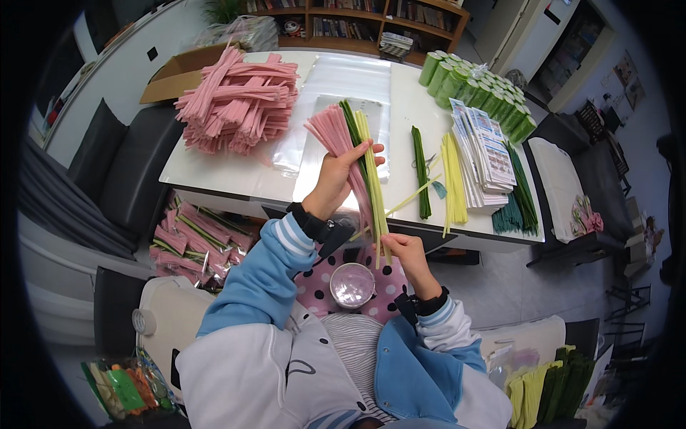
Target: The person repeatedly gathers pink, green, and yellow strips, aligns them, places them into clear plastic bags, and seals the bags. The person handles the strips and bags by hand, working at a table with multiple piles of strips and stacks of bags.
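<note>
My left hand (341,177) is closed around a mixed bundle of chenille stems: pink stems (330,130) on the left, dark green stems (351,123) in the middle, pale yellow stems (363,129) on the right. The bundle stands tilted over the table's front edge, its tops fanned out. Lower down, my right hand (404,256) pinches the bottom ends of the yellow stems (381,222). One yellow stem (411,194) slants off to the right of the bundle. Below my hands, a round clear tub (352,284) rests on a pink polka-dot cloth (314,287).
The white table (404,93) carries a pink stem pile (239,100), clear plastic bags (346,75), dark green stems (421,171), yellow stems (453,179), scissors (430,161), printed leaflets (486,150) and green rolls (475,89). Packed pink bundles (196,239) lie below left; more stems (550,390) sit lower right.
</note>
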### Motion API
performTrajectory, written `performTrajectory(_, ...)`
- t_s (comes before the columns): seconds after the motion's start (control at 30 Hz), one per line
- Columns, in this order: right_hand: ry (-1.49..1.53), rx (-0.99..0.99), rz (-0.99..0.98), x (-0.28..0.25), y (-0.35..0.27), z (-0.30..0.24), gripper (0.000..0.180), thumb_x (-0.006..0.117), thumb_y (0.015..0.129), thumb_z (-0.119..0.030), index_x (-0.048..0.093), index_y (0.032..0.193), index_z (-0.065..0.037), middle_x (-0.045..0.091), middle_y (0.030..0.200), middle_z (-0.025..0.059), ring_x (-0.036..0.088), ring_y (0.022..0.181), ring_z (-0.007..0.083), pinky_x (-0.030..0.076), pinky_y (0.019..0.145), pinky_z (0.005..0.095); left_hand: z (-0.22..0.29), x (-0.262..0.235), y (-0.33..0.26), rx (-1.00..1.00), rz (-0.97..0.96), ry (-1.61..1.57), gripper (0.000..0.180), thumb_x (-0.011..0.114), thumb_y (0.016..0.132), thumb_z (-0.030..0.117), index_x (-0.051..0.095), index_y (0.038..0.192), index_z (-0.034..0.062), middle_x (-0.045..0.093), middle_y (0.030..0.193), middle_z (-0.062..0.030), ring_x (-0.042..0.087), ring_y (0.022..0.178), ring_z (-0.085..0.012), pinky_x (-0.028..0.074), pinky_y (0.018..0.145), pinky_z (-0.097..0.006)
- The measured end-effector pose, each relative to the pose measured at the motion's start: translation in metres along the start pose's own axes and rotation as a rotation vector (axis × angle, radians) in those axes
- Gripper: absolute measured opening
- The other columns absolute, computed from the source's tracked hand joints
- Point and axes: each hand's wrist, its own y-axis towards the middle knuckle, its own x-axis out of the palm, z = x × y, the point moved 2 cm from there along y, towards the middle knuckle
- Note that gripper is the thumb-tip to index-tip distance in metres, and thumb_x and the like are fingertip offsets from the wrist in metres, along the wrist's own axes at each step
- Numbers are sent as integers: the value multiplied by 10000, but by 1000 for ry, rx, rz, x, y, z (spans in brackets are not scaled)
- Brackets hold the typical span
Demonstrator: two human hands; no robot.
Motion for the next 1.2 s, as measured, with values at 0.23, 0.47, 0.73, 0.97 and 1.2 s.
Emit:
performTrajectory(0.23, -328, -173, 164, -23, 16, -90, 234, 655, 842, -185, 675, 943, 26, 631, 714, 20, 550, 655, 67, 439, 602, 206, 15, 25, -18, 39, -158, 266, 226, 621, 860, 162, 597, 983, -25, 672, 896, -110, 623, 725, -147, 496, 674, -267)
performTrajectory(0.47, -84, -512, 47, 7, 34, -167, 161, 675, 822, -112, 659, 771, 40, 543, 721, 19, 462, 565, 64, 335, 507, 201, 14, 54, -38, -30, -304, 435, 276, 604, 853, 145, 578, 1065, -29, 652, 868, -98, 622, 708, -160, 483, 653, -264)
performTrajectory(0.73, -198, -584, 185, 5, 39, -169, 237, 689, 800, -106, 613, 630, 41, 481, 636, 6, 419, 556, 65, 317, 503, 216, 14, 53, -43, -114, -304, 379, 327, 594, 868, 139, 519, 1135, -33, 652, 906, -156, 651, 757, -204, 531, 676, -295)
performTrajectory(0.97, -231, -525, 54, 9, 49, -175, 252, 684, 811, -163, 623, 657, 26, 495, 586, -15, 420, 529, 47, 306, 465, 213, 15, 41, -35, -137, -385, 403, 299, 613, 859, 119, 530, 1102, -36, 652, 895, -152, 656, 752, -206, 539, 670, -298)
performTrajectory(1.2, -170, -370, -44, -10, 70, -123, 284, 648, 847, -283, 687, 769, -12, 616, 633, 13, 501, 535, 46, 348, 454, 198, 23, 8, -30, -181, -270, 504, 281, 653, 823, 114, 580, 1037, -55, 646, 897, -111, 630, 750, -165, 526, 704, -292)
